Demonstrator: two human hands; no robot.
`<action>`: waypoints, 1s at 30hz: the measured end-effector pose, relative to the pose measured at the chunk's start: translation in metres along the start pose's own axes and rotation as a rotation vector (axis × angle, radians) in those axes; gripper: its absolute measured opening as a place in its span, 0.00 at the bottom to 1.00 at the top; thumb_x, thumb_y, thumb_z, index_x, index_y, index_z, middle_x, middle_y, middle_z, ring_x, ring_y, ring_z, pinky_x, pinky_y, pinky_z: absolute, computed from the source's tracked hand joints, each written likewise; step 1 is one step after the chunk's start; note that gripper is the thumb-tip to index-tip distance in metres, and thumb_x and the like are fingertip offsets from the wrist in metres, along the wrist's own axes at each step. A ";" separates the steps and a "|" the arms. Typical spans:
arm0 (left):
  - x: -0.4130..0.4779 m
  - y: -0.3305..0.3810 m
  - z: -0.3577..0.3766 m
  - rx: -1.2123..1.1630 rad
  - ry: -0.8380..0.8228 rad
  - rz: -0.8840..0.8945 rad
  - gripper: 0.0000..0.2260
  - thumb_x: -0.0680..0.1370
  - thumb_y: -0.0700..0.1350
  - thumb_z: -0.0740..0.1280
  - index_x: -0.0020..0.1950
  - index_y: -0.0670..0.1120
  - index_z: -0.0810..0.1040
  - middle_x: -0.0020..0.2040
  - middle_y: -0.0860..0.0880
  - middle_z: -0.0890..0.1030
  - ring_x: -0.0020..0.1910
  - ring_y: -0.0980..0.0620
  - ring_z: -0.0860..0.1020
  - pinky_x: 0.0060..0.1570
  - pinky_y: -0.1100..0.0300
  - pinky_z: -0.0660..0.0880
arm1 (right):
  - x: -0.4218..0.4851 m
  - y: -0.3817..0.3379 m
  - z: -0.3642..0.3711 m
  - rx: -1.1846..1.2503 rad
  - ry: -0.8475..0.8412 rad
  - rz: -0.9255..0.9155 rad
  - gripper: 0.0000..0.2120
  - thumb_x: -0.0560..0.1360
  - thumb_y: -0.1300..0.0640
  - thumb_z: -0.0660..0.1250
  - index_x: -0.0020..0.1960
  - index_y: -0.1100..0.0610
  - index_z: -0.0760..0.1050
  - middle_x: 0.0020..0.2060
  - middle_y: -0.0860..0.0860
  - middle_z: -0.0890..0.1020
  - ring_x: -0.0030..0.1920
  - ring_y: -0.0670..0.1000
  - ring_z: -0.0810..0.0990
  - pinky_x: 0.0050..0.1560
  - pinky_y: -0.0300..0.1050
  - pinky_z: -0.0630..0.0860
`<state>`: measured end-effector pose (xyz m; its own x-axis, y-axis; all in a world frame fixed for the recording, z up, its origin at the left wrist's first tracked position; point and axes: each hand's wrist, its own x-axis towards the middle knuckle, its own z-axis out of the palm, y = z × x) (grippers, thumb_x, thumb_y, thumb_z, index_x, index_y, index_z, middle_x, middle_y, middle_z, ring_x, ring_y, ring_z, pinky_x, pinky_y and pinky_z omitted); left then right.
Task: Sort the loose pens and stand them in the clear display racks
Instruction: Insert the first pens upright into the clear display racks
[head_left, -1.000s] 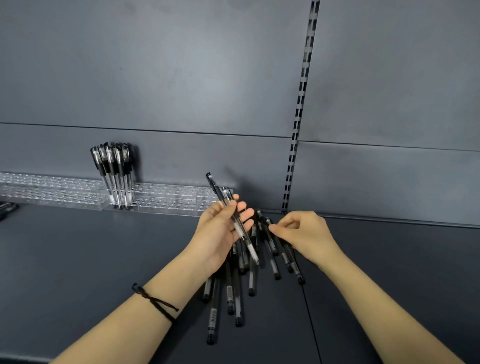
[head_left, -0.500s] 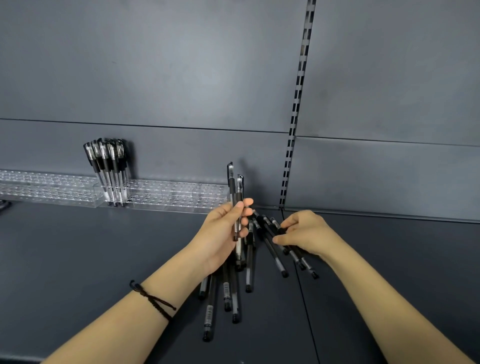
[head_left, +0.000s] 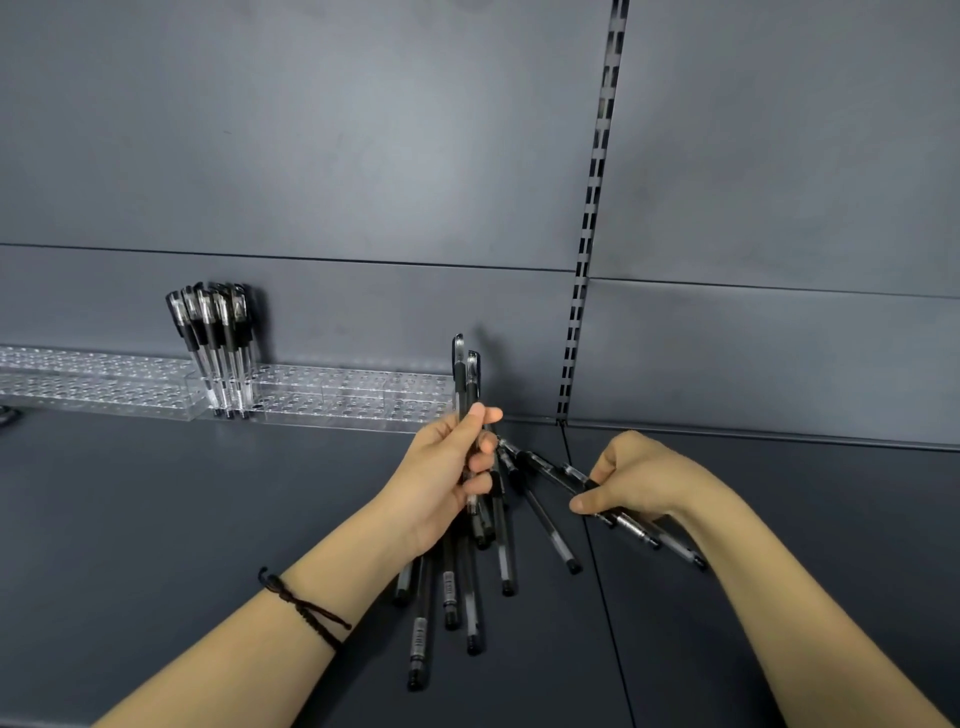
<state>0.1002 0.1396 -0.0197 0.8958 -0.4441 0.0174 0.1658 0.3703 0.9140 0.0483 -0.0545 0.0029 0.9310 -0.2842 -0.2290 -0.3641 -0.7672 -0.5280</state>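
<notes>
A: Entry one, left side?

B: My left hand (head_left: 447, 478). The grip is curled round two clear-barrelled pens with black caps (head_left: 464, 374). They are held upright, caps at the top, just in front of the right end of the racks.

A: Right side?

B: My right hand (head_left: 639, 475). Thumb and fingertips pinch a small bunch of black-and-clear pens (head_left: 636, 527), slanting from far left to near right, low over the shelf. I cannot tell how many there are.

A: Loose stock?

B: One fan of black-and-clear pens (head_left: 449, 597), lying on the dark grey metal shelf (head_left: 156, 519). It sits under and between my hands and spreads toward the near edge.

A: Racks?

B: Two clear plastic display racks (head_left: 337, 397) with rows of holes, set end to end along the far edge, against the grey back panel (head_left: 311, 156). One cluster of black-capped pens (head_left: 218, 338) stands near where the two racks meet, well left of my hands.

A: Sundries?

B: One dark braided cord bracelet (head_left: 301, 608) on my left wrist. One slotted metal upright (head_left: 592, 208) in the panel, right of the upright pair.
</notes>
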 end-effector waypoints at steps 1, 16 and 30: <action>0.000 0.000 0.000 -0.009 0.004 -0.011 0.09 0.83 0.44 0.60 0.51 0.42 0.77 0.30 0.51 0.70 0.26 0.58 0.64 0.21 0.67 0.60 | -0.001 0.000 0.000 -0.018 -0.012 -0.011 0.16 0.68 0.51 0.77 0.47 0.55 0.73 0.39 0.44 0.74 0.45 0.47 0.75 0.34 0.36 0.69; -0.002 -0.001 0.001 0.052 0.032 -0.039 0.10 0.83 0.43 0.58 0.55 0.40 0.77 0.48 0.43 0.86 0.44 0.50 0.85 0.39 0.61 0.81 | -0.005 -0.005 0.001 0.709 -0.030 -0.212 0.03 0.74 0.60 0.72 0.45 0.59 0.80 0.32 0.51 0.74 0.27 0.44 0.68 0.24 0.35 0.60; -0.010 -0.001 0.012 0.034 -0.153 -0.073 0.17 0.82 0.47 0.59 0.67 0.40 0.74 0.59 0.46 0.83 0.52 0.47 0.83 0.49 0.54 0.81 | -0.026 -0.035 0.029 0.717 -0.239 -0.352 0.03 0.75 0.63 0.70 0.46 0.63 0.79 0.31 0.50 0.79 0.28 0.44 0.71 0.24 0.37 0.64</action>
<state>0.0857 0.1336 -0.0161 0.8082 -0.5888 0.0100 0.2112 0.3056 0.9284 0.0356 -0.0036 0.0032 0.9924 0.0954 -0.0776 -0.0557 -0.2134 -0.9754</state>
